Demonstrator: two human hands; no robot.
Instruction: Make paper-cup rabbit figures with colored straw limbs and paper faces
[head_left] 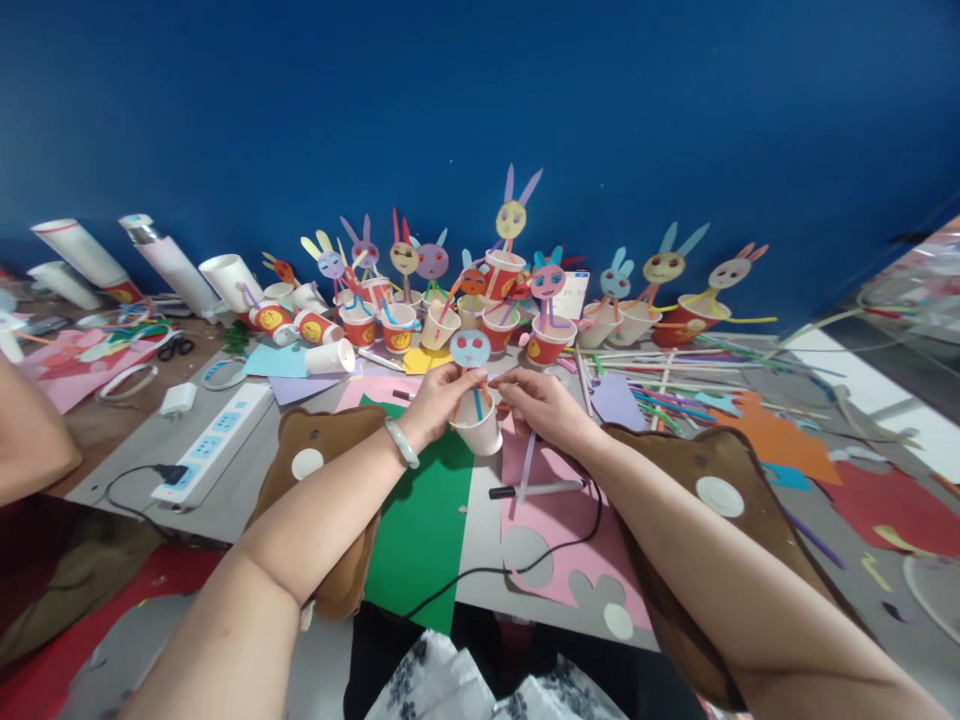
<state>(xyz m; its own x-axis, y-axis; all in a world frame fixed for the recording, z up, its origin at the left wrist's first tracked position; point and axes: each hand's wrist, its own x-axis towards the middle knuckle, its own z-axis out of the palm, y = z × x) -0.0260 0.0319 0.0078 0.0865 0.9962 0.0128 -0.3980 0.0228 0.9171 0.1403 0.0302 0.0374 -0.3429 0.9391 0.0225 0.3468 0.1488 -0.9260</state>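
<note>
A white paper cup (484, 436) sits between my two hands above the table's front middle. A round light blue paper face (470, 348) with red eyes stands over it, and a blue stick (478, 404) shows inside the cup. My left hand (441, 402) is closed on the cup at its left rim, the thumb reaching toward the base of the face. At the cup's right rim my right hand (546, 408) is pinched, with a bit of orange near its fingertips. What those fingers hold is too small to make out. Below that hand lies a pale purple stick (528, 462).
Several paper cups with paper rabbit heads (547, 340) line the blue wall. Two brown cushions (682, 520) flank my forearms. Green paper (420, 530), pink paper (562, 545), a marker (536, 490) and a black cable (480, 570) lie in front; a power strip (217, 440) is left.
</note>
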